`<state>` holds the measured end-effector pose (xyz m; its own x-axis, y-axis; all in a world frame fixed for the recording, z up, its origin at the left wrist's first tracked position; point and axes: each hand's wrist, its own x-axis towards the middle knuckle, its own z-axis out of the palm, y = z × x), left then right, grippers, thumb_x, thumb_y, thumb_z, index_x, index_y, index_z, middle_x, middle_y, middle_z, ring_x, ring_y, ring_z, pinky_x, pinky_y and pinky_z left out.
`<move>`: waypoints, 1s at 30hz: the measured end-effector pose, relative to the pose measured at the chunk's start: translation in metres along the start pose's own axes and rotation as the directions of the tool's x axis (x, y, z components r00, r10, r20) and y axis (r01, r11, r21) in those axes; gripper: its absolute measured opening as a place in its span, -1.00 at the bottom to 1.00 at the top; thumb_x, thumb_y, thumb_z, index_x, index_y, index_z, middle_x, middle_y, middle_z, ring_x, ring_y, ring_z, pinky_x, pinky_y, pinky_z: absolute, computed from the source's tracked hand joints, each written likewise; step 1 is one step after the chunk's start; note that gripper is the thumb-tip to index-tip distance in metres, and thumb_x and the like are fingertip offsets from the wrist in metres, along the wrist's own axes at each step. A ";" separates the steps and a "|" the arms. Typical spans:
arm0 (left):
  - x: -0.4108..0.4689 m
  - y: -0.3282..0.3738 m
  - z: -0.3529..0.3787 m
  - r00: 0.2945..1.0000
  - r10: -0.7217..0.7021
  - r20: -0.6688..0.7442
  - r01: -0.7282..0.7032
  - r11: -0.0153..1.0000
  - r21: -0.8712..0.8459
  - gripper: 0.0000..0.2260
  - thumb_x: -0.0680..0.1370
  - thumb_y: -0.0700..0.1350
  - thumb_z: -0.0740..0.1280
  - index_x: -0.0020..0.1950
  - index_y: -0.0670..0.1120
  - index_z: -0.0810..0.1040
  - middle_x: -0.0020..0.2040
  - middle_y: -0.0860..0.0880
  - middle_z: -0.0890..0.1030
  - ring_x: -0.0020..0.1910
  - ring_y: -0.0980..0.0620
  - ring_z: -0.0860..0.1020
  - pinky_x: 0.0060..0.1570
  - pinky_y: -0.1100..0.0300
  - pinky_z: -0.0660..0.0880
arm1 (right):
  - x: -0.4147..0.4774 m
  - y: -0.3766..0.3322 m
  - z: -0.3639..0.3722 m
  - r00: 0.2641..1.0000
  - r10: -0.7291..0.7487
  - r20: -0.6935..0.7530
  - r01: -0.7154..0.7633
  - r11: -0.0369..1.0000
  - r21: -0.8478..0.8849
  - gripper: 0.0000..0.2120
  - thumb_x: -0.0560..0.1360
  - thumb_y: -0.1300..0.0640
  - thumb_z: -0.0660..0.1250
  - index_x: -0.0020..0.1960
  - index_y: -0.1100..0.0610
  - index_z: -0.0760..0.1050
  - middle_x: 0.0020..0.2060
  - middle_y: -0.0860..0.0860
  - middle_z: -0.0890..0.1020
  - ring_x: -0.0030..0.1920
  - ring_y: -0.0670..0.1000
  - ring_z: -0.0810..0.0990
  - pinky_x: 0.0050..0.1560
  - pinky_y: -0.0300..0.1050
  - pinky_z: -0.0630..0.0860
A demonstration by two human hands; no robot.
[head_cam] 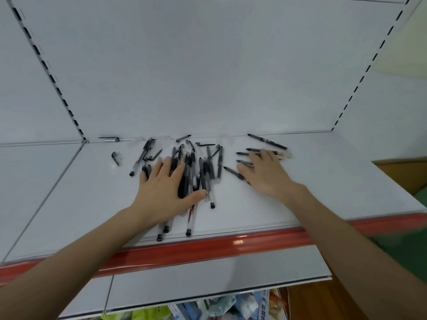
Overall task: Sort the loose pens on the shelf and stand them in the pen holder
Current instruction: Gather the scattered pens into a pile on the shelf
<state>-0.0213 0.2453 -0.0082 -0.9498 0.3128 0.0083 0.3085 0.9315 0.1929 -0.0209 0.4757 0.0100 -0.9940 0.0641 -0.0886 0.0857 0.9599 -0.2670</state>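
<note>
Nearest the camera, colourful packaged goods (231, 303) show under the white shelf (323, 181), whose front edge carries a red price strip (208, 247). Just behind that strip, the capped ends of a few pens (189, 227) stick out toward the edge from beneath the left hand (166, 192). This hand lies palm down with fingers straight and spread, pressing flat on the near left part of the main heap of black pens (203, 167). Its thumb reaches right and touches a pen barrel, but it grasps nothing. The heap fans out past the fingertips toward the back. The right hand (265, 176) is also flat and uncurled. Its fingers rest across a smaller cluster of pens (245, 154) that lie sideways, apart from the heap, and one pen (233, 172) slants under its thumb side. Farther left, a loose black cap (115, 158) lies alone. Along the rear edge lie a stray pen (108, 139) on the left and another long pen (266, 141) on the right. Both are near the white back panel (208, 77), which is flanked by slotted uprights (53, 77).
</note>
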 end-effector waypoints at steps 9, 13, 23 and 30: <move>0.000 0.002 0.000 1.000 -0.010 0.010 0.010 1.000 0.000 -0.03 0.20 0.52 -0.23 0.51 0.04 -0.07 0.54 -0.09 -0.09 0.51 -0.08 -0.14 0.43 -0.17 -0.13 | 0.035 0.034 -0.017 0.965 0.209 -0.161 -0.207 0.978 0.030 -0.49 0.57 -0.13 0.01 0.42 0.12 0.21 0.42 0.19 0.26 0.45 0.16 0.15 0.43 0.13 0.09; 0.000 0.002 0.001 1.000 -0.009 -0.007 0.009 1.000 -0.013 -0.04 0.20 0.51 -0.23 0.51 0.04 -0.07 0.54 -0.09 -0.08 0.51 -0.08 -0.13 0.43 -0.16 -0.13 | 0.031 0.020 -0.008 0.978 0.174 -0.113 -0.174 0.985 0.008 -0.56 0.56 -0.11 0.00 0.31 0.11 0.33 0.30 0.15 0.41 0.33 0.19 0.33 0.35 0.14 0.21; -0.010 -0.036 -0.009 0.999 0.048 0.017 -0.045 0.991 -0.125 0.04 0.18 0.56 -0.27 0.51 -0.04 -0.09 0.54 -0.12 -0.13 0.51 -0.03 -0.19 0.45 0.03 -0.18 | -0.015 -0.011 0.002 1.000 -0.017 0.007 0.017 1.000 0.003 -0.45 0.59 -0.12 -0.01 0.46 0.16 0.11 0.39 0.14 0.28 0.42 0.11 0.19 0.39 -0.06 0.10; 0.003 -0.016 -0.008 0.987 0.163 -0.011 -0.162 0.961 -0.226 -0.29 0.52 0.29 -0.09 0.50 -0.15 -0.09 0.54 -0.07 -0.09 0.51 0.07 -0.14 0.38 0.29 -0.21 | -0.012 -0.059 0.022 0.992 -0.094 0.081 0.082 0.986 0.145 -0.58 0.60 0.00 0.02 0.26 0.31 0.29 0.24 0.23 0.33 0.29 0.17 0.30 0.36 0.02 0.25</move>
<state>-0.0301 0.2297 -0.0037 -0.8871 0.4588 0.0502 0.4378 0.8021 0.4061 -0.0123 0.4127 0.0053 -0.9888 -0.0492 -0.1409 0.0129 0.9122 -0.4095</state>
